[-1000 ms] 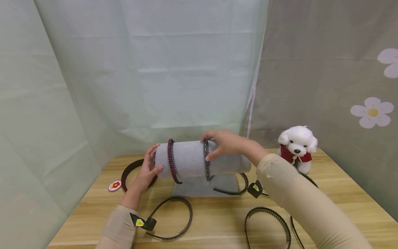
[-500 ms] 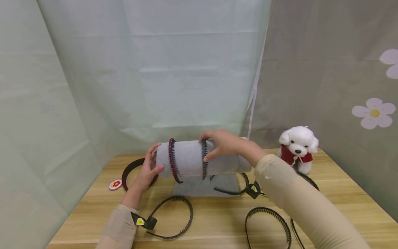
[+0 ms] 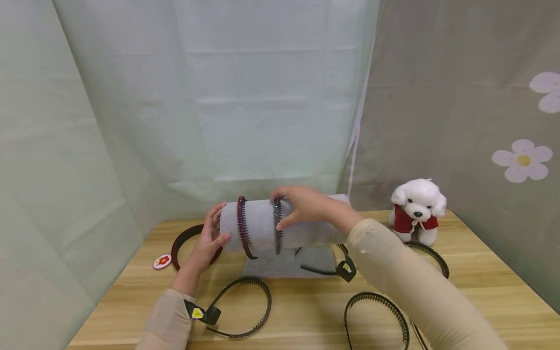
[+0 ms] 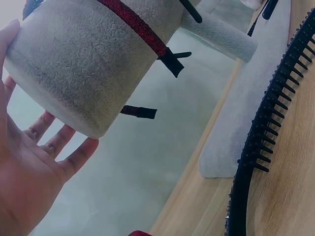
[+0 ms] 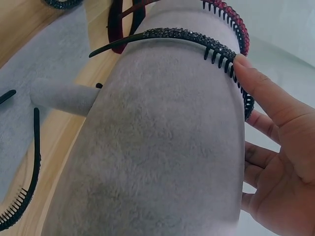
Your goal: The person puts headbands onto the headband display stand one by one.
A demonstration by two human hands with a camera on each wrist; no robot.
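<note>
Left of our right hand (image 3: 306, 204), which pinches the dark headband (image 3: 277, 213), our left hand (image 3: 204, 246) grips the end of the grey roll (image 3: 261, 224), apparently to steady it.

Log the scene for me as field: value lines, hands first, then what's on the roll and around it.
Left hand: holds the left end of the grey roll
Right hand: grips the sparkly black headband, which sits over the roll
Also on roll: red headband, between the left hand and the black one
Support: grey base on the wooden table
Loose headbands: front-left headband, front-right headband, wide maroon headband partly behind the left hand; others nearby
Other items: flower badge, left; toy dog, back right
Unclear: full headband count; the right sleeve hides part
</note>
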